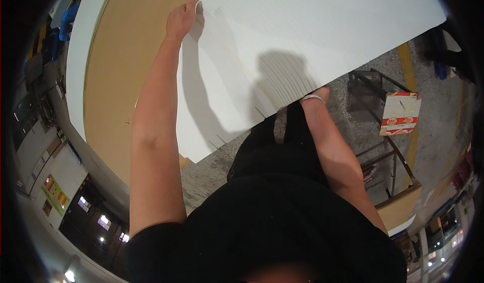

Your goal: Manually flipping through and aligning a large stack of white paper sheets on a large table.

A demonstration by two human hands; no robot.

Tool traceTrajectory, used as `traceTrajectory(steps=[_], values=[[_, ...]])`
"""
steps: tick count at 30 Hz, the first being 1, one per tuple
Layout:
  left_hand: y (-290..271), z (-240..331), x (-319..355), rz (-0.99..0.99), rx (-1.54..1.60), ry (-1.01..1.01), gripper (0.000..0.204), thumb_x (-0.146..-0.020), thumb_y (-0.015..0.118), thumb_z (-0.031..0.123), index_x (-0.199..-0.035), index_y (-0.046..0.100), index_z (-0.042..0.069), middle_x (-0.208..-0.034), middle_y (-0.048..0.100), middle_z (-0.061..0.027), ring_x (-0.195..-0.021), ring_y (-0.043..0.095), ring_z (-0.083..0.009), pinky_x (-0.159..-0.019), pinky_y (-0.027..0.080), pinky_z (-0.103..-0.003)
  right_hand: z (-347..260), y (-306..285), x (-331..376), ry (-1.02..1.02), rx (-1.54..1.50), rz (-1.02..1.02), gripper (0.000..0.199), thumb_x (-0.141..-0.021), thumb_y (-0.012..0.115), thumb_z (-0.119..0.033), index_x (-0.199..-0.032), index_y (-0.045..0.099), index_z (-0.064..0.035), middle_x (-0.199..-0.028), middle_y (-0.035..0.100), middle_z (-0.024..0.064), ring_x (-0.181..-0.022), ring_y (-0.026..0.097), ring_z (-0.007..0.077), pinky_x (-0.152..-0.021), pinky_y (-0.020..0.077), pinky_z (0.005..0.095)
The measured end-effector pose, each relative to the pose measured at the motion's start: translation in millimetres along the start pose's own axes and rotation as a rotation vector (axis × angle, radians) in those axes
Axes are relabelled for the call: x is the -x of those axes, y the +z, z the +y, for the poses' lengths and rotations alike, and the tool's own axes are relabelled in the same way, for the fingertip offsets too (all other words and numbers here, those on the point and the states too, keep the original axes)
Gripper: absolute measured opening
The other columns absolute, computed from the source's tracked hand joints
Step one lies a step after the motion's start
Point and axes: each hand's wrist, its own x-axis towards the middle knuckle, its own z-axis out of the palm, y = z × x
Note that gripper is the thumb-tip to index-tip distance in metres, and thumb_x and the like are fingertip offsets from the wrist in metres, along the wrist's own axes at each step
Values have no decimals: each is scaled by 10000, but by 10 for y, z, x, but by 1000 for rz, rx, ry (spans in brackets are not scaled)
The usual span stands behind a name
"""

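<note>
A large white sheet slants across the upper middle, with a row of thin parallel lines near its near edge. My left hand is closed on the sheet's left edge, far out in front with the arm stretched. At the near edge, my right hand grips the sheet from below, a light bracelet around its wrist. Most of the right hand's fingers are hidden by the sheet. Under the sheet and to its left lies a broad brown board. My shadow falls on the white surface.
Right of me, a dark metal frame stands on the grey floor, with a red and white cardboard piece on it. A yellow line runs along the floor there. At far left, a pale sheet edge borders the brown board.
</note>
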Motion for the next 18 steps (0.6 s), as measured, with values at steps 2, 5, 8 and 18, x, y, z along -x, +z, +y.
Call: traceTrajectory(steps=[2, 5, 8, 18], values=[[-83, -103, 57, 7, 156, 21, 625, -920, 369, 563, -1132, 630, 36, -1109, 611, -264, -1078, 562, -413, -926, 435, -422, -113, -150, 3, -9, 130, 258, 337, -951, 374, -250, -1083, 557, 1, -953, 616, 119, -801, 609, 242, -705, 517, 371], [-299, -532, 360, 201, 146, 242, 568, -890, 525, 496, -1278, 543, 83, -1289, 511, -257, -1190, 496, -391, -987, 405, -415, -284, -525, 82, -544, 466, 106, 222, -931, 455, -189, -997, 576, -16, -855, 585, 75, -750, 571, 192, -681, 485, 329], [-514, -863, 1161, 98, -28, 231, 711, -810, 685, 421, -1396, 405, 132, -1418, 359, -258, -1285, 393, -397, -1025, 371, -455, -504, -304, 804, -1219, 896, -389, 147, -864, 547, -85, -980, 599, -11, -856, 598, 95, -780, 585, 230, -702, 476, 341], [61, -1333, 3381, -314, -64, -257, 1199, -537, 862, 482, -1483, 143, 324, -1518, 83, -260, -1229, 364, -543, -934, 437, -567, -31, 37, 981, -1557, 1802, -579, 354, -766, 675, -142, -1082, 581, -13, -960, 545, 149, -872, 542, 312, -727, 471, 403]])
